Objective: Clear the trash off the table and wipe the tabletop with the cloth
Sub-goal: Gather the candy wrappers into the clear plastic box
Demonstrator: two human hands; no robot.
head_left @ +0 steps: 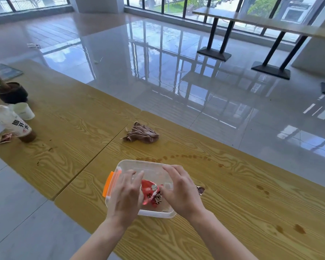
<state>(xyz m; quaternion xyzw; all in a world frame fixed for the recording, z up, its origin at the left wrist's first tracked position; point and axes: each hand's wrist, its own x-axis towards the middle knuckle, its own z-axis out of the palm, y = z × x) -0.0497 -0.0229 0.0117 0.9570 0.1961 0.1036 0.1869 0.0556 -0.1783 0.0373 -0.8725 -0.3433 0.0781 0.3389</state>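
Trash wrapper in clear box, both hands over it.
Left hand grip wide, loose; right hand grip: cannot tell. Press wrapper well below rim.

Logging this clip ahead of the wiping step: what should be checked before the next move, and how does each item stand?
1. Red wrapper inside the box: ok.
2. All trash collected: not ok. A dark wrapper lies right of the box, and a scrap sits by the bottle.
3. Cloth free to take: ok, crumpled beyond the box.
4. Tabletop clean: not ok, brown stains show.
5. Hands free: cannot tell. The left hand and right hand hover over the box, with the right thumb at the red wrapper.
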